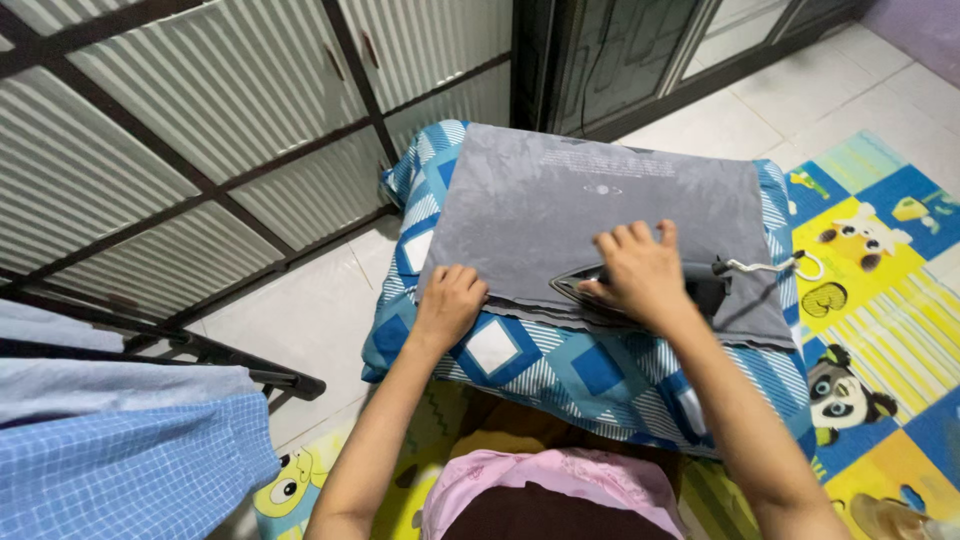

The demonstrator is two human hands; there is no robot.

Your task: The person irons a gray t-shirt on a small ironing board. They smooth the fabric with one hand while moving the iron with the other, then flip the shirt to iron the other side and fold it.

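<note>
A grey garment (560,205) lies flat on a blue and white patterned cushion (560,370) on the floor. My right hand (635,270) grips the handle of a black clothes iron (590,290), which rests on the garment's near edge with its tip pointing left. The iron's cord (770,266) runs off to the right. My left hand (450,300) presses on the garment's near left corner, fingers curled at the hem.
Corrugated cabinet doors with dark frames (230,120) stand to the left. A dark rack (230,365) holds blue clothes (120,440) at lower left. A colourful cartoon play mat (880,300) covers the floor on the right. White floor tiles (300,330) lie between.
</note>
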